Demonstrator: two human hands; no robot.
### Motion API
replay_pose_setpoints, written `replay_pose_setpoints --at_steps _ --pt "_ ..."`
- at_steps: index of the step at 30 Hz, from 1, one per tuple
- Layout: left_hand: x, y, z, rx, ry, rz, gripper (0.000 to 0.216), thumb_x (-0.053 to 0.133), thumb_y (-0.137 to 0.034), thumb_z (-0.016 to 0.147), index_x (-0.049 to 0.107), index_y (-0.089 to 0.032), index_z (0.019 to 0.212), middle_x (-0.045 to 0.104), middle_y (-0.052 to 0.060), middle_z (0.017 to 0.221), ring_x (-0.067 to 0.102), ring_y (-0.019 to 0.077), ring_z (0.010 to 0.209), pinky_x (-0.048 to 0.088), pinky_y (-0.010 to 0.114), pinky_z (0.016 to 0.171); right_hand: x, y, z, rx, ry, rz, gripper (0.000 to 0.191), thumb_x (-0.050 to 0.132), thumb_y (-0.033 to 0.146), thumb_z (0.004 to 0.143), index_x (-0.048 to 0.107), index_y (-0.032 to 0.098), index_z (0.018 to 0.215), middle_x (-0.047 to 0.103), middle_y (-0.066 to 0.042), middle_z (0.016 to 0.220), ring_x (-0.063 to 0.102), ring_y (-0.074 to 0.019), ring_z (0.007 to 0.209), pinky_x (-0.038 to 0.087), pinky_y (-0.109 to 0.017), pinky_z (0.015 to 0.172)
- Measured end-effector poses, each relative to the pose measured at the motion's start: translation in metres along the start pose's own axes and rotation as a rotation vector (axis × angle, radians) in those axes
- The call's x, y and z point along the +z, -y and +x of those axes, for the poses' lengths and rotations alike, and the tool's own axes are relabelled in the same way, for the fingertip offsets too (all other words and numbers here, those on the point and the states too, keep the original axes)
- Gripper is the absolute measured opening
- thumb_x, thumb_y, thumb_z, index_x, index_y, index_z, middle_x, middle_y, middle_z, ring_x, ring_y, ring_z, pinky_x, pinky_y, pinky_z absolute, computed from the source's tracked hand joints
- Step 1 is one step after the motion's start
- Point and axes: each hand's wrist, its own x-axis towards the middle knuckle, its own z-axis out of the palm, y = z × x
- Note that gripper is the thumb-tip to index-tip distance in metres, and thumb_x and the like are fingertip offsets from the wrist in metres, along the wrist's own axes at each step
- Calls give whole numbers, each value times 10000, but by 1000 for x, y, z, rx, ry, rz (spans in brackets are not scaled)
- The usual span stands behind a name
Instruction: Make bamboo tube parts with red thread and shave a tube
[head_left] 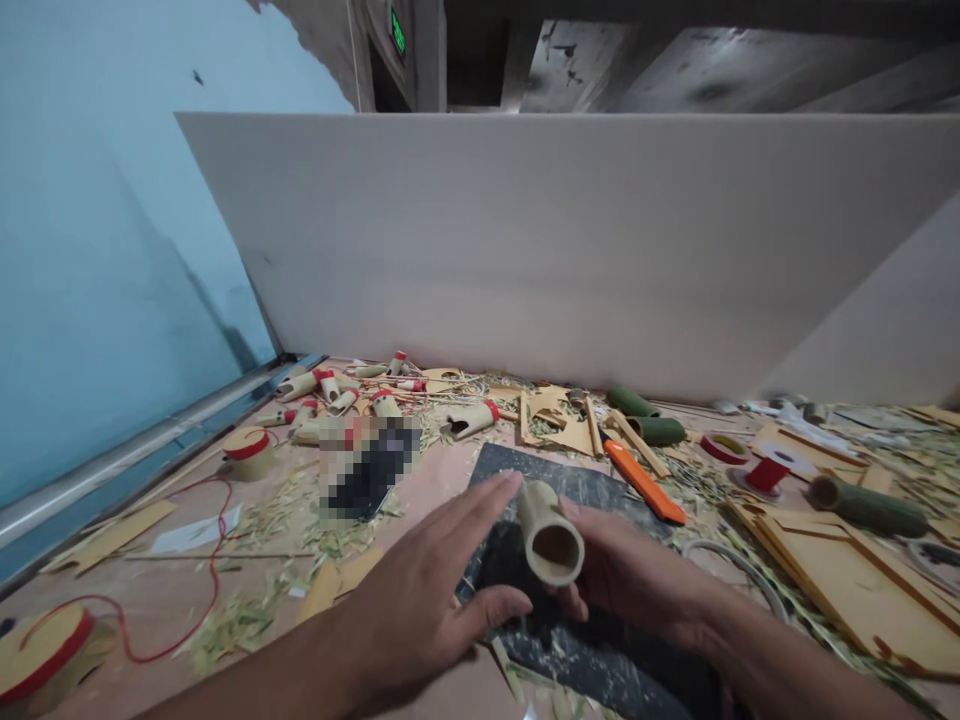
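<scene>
- Far left, at the bench's near edge, lies a flat roll of tan tape (41, 655) with a red band. A thin red string (214, 560) curls away from it over pale, fibrous shavings.
- Further back stands a second tape roll (249, 452), squat and round, also edged in red.
- Behind it is a heap of short bamboo pieces (330, 385), pale and cut at a slant, many wrapped with red at one end.
- My left hand (431, 590) is spread wide, fingers straight and thumb out. It lies just beside the tube and holds nothing; I cannot tell whether the fingertips touch it.
- The bamboo tube (550, 535) is between my two hands, above the mat. It is smooth, pale and hollow, with its round open end turned toward me.
- The black mat (570, 640) beneath is flat, dark and scuffed with light marks.
- My right hand (630, 575) is closed around the tube from its right side, fingers over it and thumb under.
- Just past the mat lies an orange knife (645, 483), long and slim.
- Behind that are green bamboo sections (645, 415), round and glossy.
- A red spool (766, 472) stands further right.
- Beside it lies a longer green bamboo stalk (870, 507) with a hollow cut end.
- Thin wooden sheets (847, 570), flat with cut slots, lie at the right.
</scene>
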Motion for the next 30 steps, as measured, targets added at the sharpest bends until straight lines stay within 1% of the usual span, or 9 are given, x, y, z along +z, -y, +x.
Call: replay_pose_setpoints --at_steps 3,6,9,12,15,18,20,24,30 --pt "2 -9 -6 -75 46 -151 793 547 -574 1026 191 -312 1685 312 89 1726 356 356 1553 321 565 1266 5 -10 -2 41 135 147 532 715 700 873 627 176 891 671 -8 707 577 -96 512 486 -208 532" --pt "6 -11 -6 -155 45 -287 691 558 -568 1019 361 -315 1631 399 85 1687 397 352 1527 313 561 1266 6 -13 -3 42 178 170 539 691 695 902 625 160 882 687 -25 711 593 -92 517 486 -193 524" --pt "8 -8 -3 -190 -17 -427 558 547 -561 1026 524 -316 1527 517 80 1595 464 329 1471 356 538 1243 5 -9 -5 5 149 98 533 639 690 948 622 164 1036 696 -29 744 619 -104 568 510 -206 558" --pt "8 -6 -1 -168 -48 -505 483 508 -548 1054 573 -332 1481 550 56 1556 483 293 1447 366 500 1239 4 -3 -10 -30 79 -22 540 657 654 957 575 200 1237 663 1 792 641 -126 644 547 -252 610" --pt "6 -9 -1 -148 -59 -507 437 445 -515 1087 600 -331 1452 565 37 1543 476 265 1453 342 466 1256 6 -1 -15 -57 69 -125 604 742 632 900 554 235 1315 627 15 840 647 -153 688 556 -287 613" --pt "5 -12 -1 -180 -83 -488 458 376 -502 1103 611 -308 1445 576 40 1538 460 272 1468 322 472 1269 12 0 -17 -66 41 -173 588 750 623 888 579 239 1299 613 12 837 639 -172 700 551 -305 605" --pt "4 -12 -2 -190 -78 -481 473 373 -502 1096 606 -295 1452 575 49 1543 460 284 1469 321 483 1267 14 -1 -16 -70 12 -177 583 751 625 881 592 229 1278 608 13 816 639 -181 699 550 -314 602" --pt "4 -10 -3 -170 -45 -491 487 472 -507 1055 571 -284 1477 555 66 1564 459 300 1471 343 491 1250 14 -4 -13 -82 6 -165 592 764 598 877 578 215 1288 641 2 809 654 -191 705 547 -322 615" --pt "5 -5 -7 -180 39 -451 605 564 -499 1016 444 -286 1570 495 98 1609 456 341 1465 342 518 1236 17 -5 -12 -75 5 -121 582 786 593 856 593 207 1246 656 -12 852 665 -189 723 570 -329 639"
